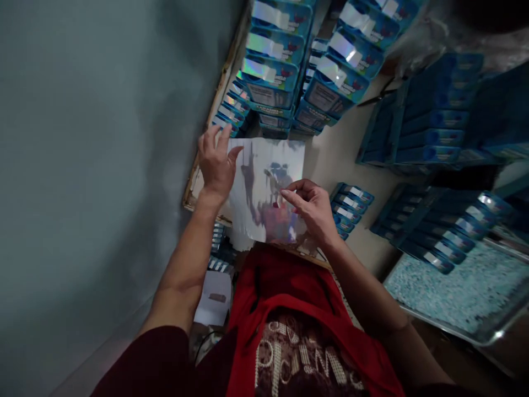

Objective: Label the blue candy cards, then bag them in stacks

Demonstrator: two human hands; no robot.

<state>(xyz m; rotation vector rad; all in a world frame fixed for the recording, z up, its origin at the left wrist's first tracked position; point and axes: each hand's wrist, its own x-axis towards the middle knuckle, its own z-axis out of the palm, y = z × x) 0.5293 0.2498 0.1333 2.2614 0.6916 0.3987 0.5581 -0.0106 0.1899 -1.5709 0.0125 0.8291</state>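
Observation:
A shiny silver sheet (258,187) lies on the table before me, mirroring blurred shapes. My left hand (217,165) is at its left edge, with fingers spread and curved and the thumb apart; nothing shows in its grasp. Over the right part of the sheet is my right hand (312,209), thumb and forefinger pressed together. Whatever may be between those fingertips is too small to make out. Just beyond the sheet stand stacks of blue packs (270,82) with silvery strips on them.
More stacked blue packs (433,121) fill the right side. A short row of packs (351,207) lies right of my right hand. A metal tray (496,336) of pale blue bits is at lower right. A plain wall (82,165) borders the left.

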